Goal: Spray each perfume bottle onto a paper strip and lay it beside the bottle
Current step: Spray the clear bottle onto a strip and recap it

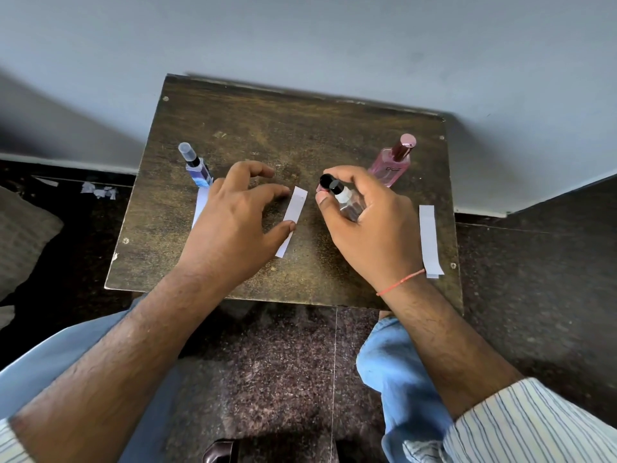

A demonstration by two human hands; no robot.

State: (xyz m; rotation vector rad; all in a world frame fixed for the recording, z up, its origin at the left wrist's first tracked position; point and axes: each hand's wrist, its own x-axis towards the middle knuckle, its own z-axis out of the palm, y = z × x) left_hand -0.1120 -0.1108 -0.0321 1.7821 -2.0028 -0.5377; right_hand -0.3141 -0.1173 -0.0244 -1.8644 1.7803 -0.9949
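1. Left hand (pixel 233 218) has its fingers spread, thumb and fingertips touching the middle paper strip (pixel 291 226) on the small table (pixel 233 128). Keep the strip flat.
2. Right hand (pixel 367 225) grips the clear bottle (pixel 349 203) with the black cap (pixel 329 182). Aim the nozzle at the strip, then press gently.

Both forearms are bare and hairy, with the shirt sleeves (pixel 534 426) pushed back toward the elbows. The shirt is white with thin dark vertical stripes, its cuff edge showing at the near right and a sliver at the near left corner. A thin red-orange thread bracelet (pixel 400 281) circles the right wrist. Light blue jeans (pixel 397 379) cover both knees, the fabric faded and creased.
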